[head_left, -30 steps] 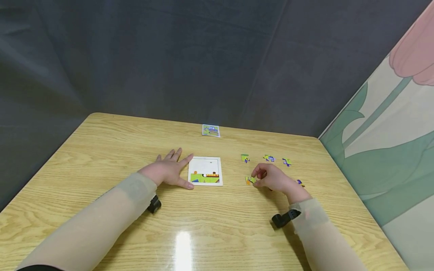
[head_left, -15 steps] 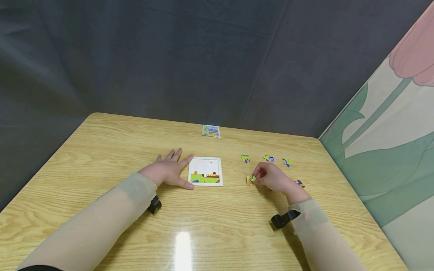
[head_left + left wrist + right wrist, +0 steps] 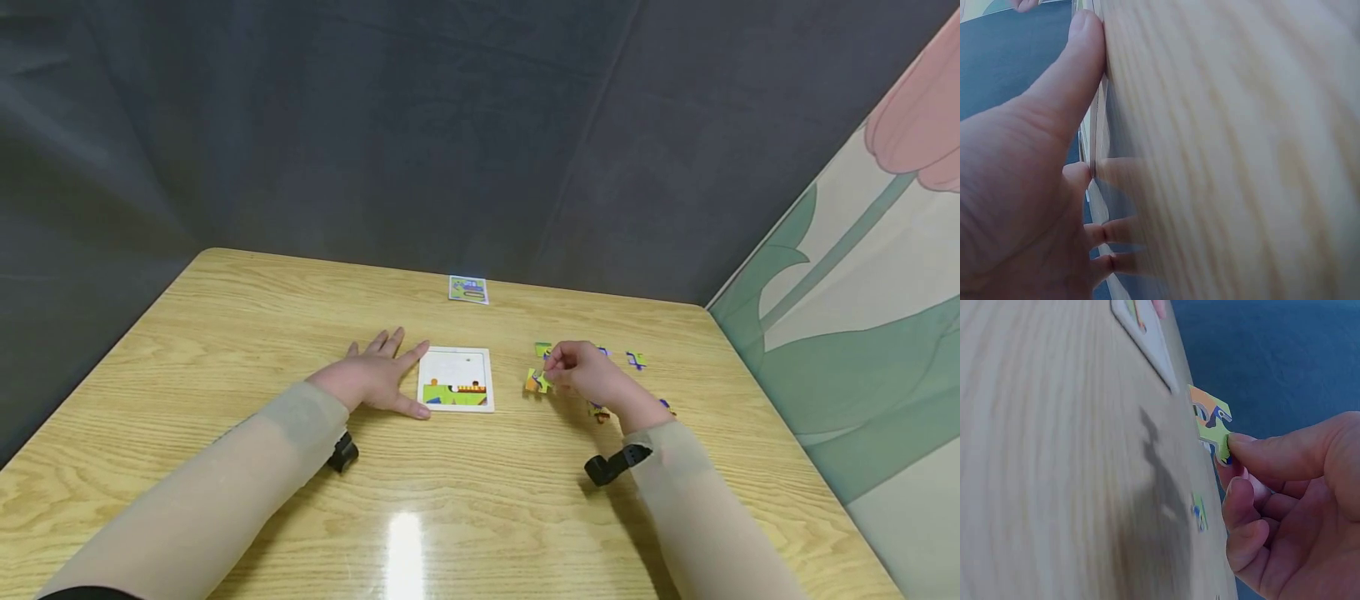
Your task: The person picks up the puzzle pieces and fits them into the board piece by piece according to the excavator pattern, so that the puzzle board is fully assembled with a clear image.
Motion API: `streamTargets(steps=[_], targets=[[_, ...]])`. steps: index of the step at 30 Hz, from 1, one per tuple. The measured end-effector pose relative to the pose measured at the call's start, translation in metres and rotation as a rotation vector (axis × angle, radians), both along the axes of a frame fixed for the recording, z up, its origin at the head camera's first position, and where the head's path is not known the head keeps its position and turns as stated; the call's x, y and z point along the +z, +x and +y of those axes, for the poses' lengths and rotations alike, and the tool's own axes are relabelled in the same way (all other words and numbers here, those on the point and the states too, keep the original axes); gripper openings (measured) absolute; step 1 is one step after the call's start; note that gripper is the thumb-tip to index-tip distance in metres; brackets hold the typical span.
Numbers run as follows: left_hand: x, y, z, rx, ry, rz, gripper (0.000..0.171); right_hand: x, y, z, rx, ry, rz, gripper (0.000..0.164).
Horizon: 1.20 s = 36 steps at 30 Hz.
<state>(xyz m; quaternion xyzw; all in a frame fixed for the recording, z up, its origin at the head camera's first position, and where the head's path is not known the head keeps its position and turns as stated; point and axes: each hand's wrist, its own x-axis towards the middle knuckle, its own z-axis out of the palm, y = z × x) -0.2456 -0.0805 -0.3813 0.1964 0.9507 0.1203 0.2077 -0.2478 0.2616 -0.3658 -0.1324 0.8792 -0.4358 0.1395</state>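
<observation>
My left hand (image 3: 372,379) lies spread on the table, with thumb and index finger at the left edge of a white-framed puzzle board (image 3: 455,364). Green and orange pieces fill the lower strip of that board; above them its base is white. Over to the right, my right hand (image 3: 588,373) pinches a green and orange puzzle piece (image 3: 537,382) by one end. In the right wrist view the held puzzle piece (image 3: 1211,419) is raised, its shadow falling on the table. The left wrist view shows the thumb (image 3: 1072,69) along the table surface.
Several loose puzzle pieces lie around the right hand, among them a blue-green one (image 3: 636,360) and a dark-patterned one (image 3: 598,412). A picture card (image 3: 468,289) lies near the far table edge. A dark curtain (image 3: 420,142) hangs behind the table.
My right hand has picked up the puzzle piece from the table and moved it left and away from me. Another piece beneath the hand is now uncovered. The left hand stays put.
</observation>
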Motion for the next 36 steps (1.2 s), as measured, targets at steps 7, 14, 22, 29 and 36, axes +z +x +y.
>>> streamTargets(steps=[7, 14, 22, 29, 36], targets=[[0.002, 0.001, 0.001, 0.004, -0.003, -0.007, 0.115, -0.002, -0.011, -0.021, -0.006, -0.003, 0.009, 0.005], [0.001, 0.001, 0.0, 0.003, -0.012, -0.002, 0.115, -0.003, -0.016, -0.052, 0.014, -0.031, 0.005, 0.004], [0.0, 0.0, 0.0, 0.009, -0.014, -0.006, 0.116, -0.011, -0.023, -0.091, 0.022, -0.033, -0.016, 0.007], [-0.001, -0.002, 0.0, 0.009, -0.024, -0.008, 0.117, -0.018, -0.027, -0.115, 0.011, 0.011, -0.025, 0.003], [-0.001, -0.002, 0.0, 0.003, -0.032, -0.005, 0.117, -0.02, -0.032, -0.128, -0.007, 0.0, -0.045, 0.005]])
